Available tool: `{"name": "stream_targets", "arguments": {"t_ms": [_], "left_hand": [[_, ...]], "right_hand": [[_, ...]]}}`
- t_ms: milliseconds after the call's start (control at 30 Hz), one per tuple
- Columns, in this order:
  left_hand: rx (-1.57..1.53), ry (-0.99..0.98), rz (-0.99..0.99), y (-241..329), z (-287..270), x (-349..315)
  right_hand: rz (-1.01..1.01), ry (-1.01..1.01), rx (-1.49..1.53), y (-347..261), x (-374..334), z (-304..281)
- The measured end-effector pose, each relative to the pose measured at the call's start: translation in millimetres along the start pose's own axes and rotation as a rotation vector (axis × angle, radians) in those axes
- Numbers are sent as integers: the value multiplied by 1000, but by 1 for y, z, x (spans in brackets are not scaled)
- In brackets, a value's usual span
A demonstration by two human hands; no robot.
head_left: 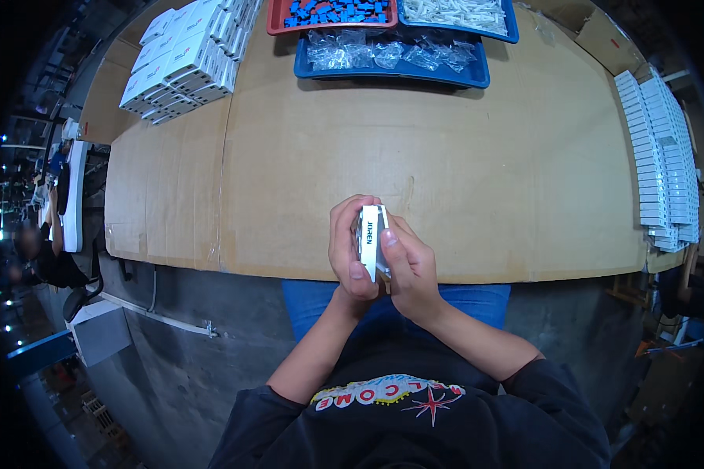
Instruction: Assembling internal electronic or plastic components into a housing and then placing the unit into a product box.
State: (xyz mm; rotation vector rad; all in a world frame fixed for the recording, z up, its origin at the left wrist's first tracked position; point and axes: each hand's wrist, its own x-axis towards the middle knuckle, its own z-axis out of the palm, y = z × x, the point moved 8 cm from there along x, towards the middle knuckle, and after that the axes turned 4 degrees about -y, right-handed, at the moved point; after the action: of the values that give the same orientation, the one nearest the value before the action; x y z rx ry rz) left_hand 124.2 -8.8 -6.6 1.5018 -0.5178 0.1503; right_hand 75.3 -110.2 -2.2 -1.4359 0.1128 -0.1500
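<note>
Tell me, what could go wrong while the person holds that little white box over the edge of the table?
The small white box is pinched between the left hand and the right hand right at the edge of the cardboard-covered table. If the grip slips, it would likely fall onto the lap or floor. Its flap looks partly open, so squeezing may crease it.

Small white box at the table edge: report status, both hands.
Left hand and right hand both grip small white cardboard box, upright. Held above cardboard-covered table edge. Nothing obstructing.
</note>
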Motion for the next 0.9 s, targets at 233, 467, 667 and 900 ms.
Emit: {"name": "stream_targets", "arguments": {"t_ms": [233,467,667,900], "left_hand": [[-33,-95,-125,-15,5,7],[-518,-99,-511,-46,20,-8],[-684,-262,-998,-31,47,-28],[-762,-301,-1010,-16,57,-30]], "right_hand": [[109,-59,-26,8,14,-15],[115,-227,-456,3,16,-30],[-328,-197,-579,-20,20,-47],[-590,-137,-637,-27,17,-48]]}}
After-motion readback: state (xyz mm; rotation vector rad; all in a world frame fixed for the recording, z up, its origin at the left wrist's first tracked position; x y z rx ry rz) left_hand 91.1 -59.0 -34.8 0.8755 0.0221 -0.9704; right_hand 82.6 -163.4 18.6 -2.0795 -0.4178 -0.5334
